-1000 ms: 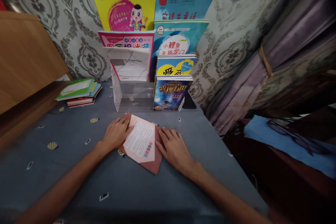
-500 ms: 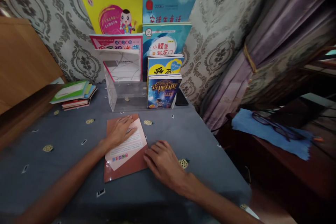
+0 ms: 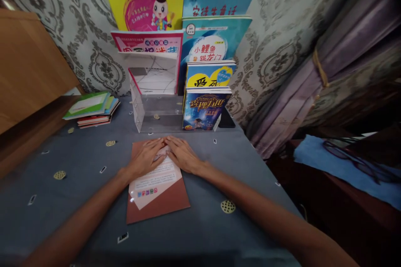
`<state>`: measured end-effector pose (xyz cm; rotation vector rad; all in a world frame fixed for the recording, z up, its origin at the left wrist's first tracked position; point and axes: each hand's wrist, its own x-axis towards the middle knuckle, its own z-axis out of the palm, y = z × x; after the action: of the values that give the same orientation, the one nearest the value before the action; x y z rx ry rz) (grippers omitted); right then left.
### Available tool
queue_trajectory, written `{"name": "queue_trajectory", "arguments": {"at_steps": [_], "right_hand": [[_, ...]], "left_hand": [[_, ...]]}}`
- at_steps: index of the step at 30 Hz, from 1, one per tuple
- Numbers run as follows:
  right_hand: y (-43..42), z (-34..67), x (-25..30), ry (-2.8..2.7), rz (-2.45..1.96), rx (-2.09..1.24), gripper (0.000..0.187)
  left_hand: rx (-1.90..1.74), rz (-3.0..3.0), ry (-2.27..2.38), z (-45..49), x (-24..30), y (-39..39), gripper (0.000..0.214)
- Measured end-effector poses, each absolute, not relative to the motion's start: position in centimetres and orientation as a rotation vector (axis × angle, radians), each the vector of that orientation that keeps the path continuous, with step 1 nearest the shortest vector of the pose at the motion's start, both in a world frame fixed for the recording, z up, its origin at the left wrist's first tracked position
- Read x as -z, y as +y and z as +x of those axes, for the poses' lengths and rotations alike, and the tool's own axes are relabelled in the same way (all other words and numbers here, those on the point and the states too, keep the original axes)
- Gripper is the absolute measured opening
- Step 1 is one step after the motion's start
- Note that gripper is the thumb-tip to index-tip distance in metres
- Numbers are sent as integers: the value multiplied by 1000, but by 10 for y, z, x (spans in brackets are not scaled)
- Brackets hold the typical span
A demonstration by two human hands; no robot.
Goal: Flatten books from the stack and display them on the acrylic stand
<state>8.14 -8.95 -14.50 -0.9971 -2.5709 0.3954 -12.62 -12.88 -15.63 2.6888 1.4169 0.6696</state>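
Observation:
A brown-red book [image 3: 163, 204] with a pale text panel lies flat on the grey tablecloth [image 3: 78, 167], just in front of a clear acrylic book stand [image 3: 156, 112]. My left hand [image 3: 145, 159] rests flat on the book's upper left part, fingers stretched toward the far edge. My right hand [image 3: 182, 154] lies flat on its upper right corner, fingertips meeting those of the left hand. Neither hand grips anything.
The stand holds several colourful children's books [image 3: 205, 106] in its right half; its front left slots hold none. A small stack of books [image 3: 92, 108] lies at the far left. A wooden board [image 3: 28, 66] leans left; curtains [image 3: 328, 71] and a blue cloth [image 3: 338, 164] are right.
The book was turned from a slant to lie square before the stand. My right hand moved from beside the book onto its upper right corner, next to my left hand.

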Motion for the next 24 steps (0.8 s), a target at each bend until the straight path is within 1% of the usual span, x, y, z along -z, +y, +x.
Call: {"name": "queue_trajectory", "arguments": {"at_steps": [10,18,24], "right_hand": [[-73,83,146,-2539,-1088,-321,42],[-82,93,146,-2547,-1156,-203,42],[-85,95,144,-2553,-1178,-167,41]], "left_hand": [[-658,2663,1437,-123,154,-130,48],[-672,2699,1280,-123,152,-123,47],[-575,2699,1356,-125,143,-125,45]]}}
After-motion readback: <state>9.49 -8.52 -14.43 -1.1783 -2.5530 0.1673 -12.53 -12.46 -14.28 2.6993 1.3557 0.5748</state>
